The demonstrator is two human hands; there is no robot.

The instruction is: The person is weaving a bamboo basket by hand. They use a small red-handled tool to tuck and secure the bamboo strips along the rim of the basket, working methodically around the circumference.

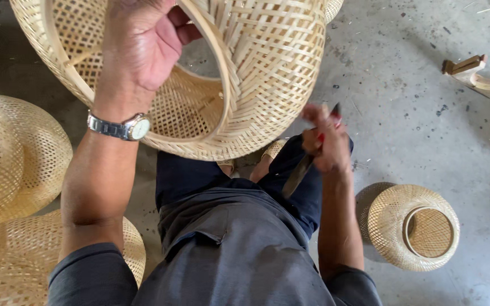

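1. Two hands work over the lap: the left hand (143,45) has its grip closed on the inner rim of a woven basket (267,68), held up at far centre.
2. The right hand (327,141), blurred, grips a knife (299,173) just beside the basket's near edge.
3. More baskets (412,226) rest on the floor (426,113), left and right.

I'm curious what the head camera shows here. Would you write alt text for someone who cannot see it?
Seen from above, a seated person's left hand grips the rim of a large woven bamboo basket, while the right hand holds a knife, blurred. More woven baskets lie on the concrete floor, including a small one at right.
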